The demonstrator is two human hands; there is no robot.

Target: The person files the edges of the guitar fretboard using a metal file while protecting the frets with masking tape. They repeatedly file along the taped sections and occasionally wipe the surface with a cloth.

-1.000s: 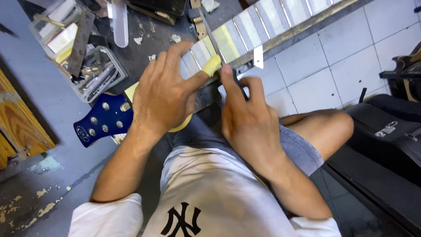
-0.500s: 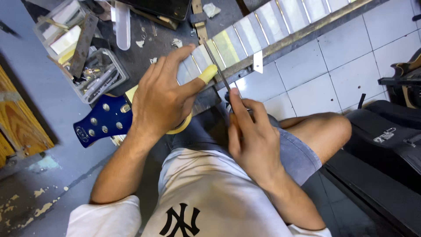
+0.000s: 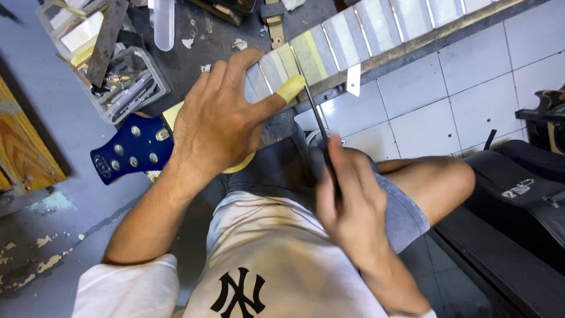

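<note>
Guitar neck (image 3: 376, 26) runs diagonally across the person's lap, blue headstock (image 3: 126, 153) at its lower-left end, taped fretboard climbing to the upper right, out of frame. Left hand (image 3: 218, 121) lies flat on the neck just above the headstock, fingers spread, thumb (image 3: 282, 94) with a yellowish tip wrap pressed along the neck's near edge. Right hand (image 3: 347, 206), blurred, sits below the neck over the thigh, fingers pinched together around a thin dark rod-like tool (image 3: 315, 112); the tool's tip reaches the neck's near edge beside the thumb. White tape tab (image 3: 353, 79) hangs off that edge, right of the tool. Clear parts tray (image 3: 126, 88) sits close above the headstock on the grey table. Tiled floor (image 3: 465, 100) under the neck to the right is open; black case (image 3: 524, 194) borders the right knee.
</note>
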